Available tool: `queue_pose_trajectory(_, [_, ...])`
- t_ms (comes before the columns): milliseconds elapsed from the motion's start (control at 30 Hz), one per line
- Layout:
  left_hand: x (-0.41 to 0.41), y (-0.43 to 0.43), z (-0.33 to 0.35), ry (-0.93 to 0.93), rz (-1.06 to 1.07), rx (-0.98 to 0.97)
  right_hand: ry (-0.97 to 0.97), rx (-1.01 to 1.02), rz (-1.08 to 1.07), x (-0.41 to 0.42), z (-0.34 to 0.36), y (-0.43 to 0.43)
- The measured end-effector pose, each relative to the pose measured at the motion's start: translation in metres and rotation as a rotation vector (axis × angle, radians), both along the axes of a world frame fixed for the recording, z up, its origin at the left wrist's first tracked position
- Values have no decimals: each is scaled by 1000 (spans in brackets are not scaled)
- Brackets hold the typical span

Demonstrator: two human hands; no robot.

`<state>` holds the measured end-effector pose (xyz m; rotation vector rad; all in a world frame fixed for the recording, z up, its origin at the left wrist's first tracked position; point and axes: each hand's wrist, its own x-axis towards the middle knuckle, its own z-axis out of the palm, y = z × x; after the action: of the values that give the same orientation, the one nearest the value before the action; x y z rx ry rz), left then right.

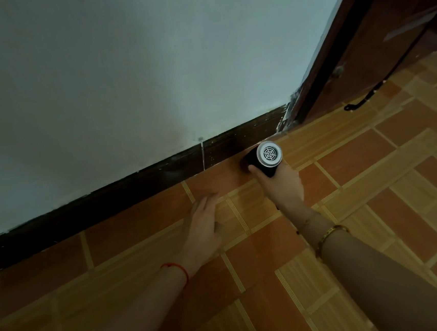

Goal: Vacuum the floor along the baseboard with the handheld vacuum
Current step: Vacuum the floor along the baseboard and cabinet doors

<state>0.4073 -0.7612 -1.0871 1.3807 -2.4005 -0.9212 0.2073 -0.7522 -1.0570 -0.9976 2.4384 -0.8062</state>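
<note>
At two o'clock from centre, the right hand (280, 183) grips the handheld vacuum (263, 158), nozzle touching the baseboard (159, 173) near its door-frame end; the left hand (204, 225) rests flat, open. Most baseboard length probably remains.

Tiled floor (373, 177), left hand (204, 225) flat, black cable (360, 102)

Door frame (318, 75) blocking baseboard (133, 184) run

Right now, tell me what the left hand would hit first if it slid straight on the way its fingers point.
Probably the dark baseboard; the left hand points over bare floor tiles toward it.
</note>
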Motion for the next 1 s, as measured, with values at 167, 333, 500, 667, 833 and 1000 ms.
queue_pose_trajectory(167, [-14,-11,-2,17,-17,-4,-64,-25,121,-5,-3,-10])
queue_pose_trajectory(333, [-25,-18,-9,23,-16,-6,-9,-1,45,-24,-5,-18])
queue_pose_trajectory(500, [-33,-21,-17,13,-13,19,6,15,-77,-47,0,-23])
queue_pose_trajectory(667, [-40,-17,-23,-1,16,18,-3,37,23,-37,-6,-26])
queue_pose_trajectory(833, [-45,-17,-27,6,20,8,89,41,43,-39,-7,-26])
queue_pose_trajectory(1000, [-46,-17,-29,26,28,-6,140,52,-30,-60,-4,-28])
